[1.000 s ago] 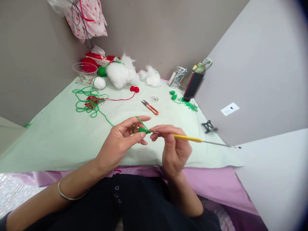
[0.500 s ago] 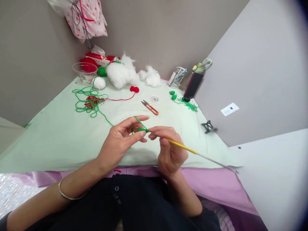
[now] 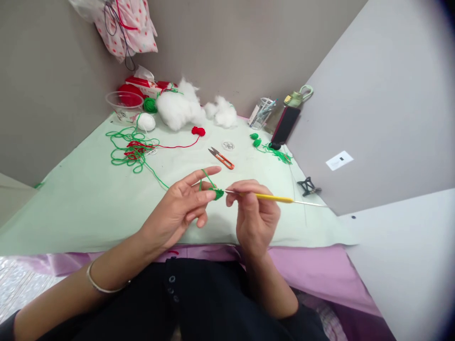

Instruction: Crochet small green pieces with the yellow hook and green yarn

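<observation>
A small green crocheted piece is pinched between the thumb and fingers of my left hand. Green yarn loops over the raised left index finger and trails back to a loose tangle on the table. My right hand is closed around a crochet hook with a yellow handle. The hook's thin metal tip reaches the green piece, and its other end points right. Just beyond my hands lie orange-handled thread snips.
Tangled green and red yarn lies left, near a clear tub and white yarn ball. White stuffing sits at the back. On the right are a phone, green pieces and a black stand.
The hook has swung from slanting down-right to nearly level. My left thumb has moved left and down, showing more of the green piece, and the left fingers have shifted.
</observation>
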The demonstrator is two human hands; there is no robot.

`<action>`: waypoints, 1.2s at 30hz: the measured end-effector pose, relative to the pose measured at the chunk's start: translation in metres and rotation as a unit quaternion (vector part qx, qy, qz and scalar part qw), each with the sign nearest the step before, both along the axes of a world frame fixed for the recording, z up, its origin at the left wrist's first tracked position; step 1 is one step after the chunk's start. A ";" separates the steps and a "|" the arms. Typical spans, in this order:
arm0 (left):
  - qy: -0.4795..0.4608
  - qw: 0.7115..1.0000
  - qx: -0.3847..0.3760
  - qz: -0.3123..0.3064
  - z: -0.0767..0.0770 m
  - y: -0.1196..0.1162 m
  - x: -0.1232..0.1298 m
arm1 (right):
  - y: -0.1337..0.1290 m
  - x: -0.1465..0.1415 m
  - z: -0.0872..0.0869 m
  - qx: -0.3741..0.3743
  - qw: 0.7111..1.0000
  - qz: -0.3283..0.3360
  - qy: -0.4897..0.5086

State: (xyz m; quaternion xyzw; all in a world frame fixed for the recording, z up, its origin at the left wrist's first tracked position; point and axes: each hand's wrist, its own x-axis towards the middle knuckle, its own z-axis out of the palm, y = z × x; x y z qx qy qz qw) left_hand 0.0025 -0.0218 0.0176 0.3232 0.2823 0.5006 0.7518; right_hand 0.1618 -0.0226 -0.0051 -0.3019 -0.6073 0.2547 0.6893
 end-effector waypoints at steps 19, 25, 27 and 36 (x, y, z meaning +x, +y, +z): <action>0.014 0.999 0.008 0.030 -0.001 0.001 0.005 | -0.001 0.004 -0.003 -0.051 0.999 0.009 0.003; 0.034 0.998 0.049 0.026 -0.005 -0.005 0.006 | 0.002 0.005 -0.005 -0.107 0.992 0.042 0.042; 0.035 0.998 0.052 0.025 -0.006 -0.005 0.005 | 0.002 0.005 -0.004 -0.116 0.990 0.051 0.064; 0.097 0.990 0.087 0.054 -0.007 -0.004 0.001 | -0.007 0.009 0.003 -0.054 0.998 0.017 -0.028</action>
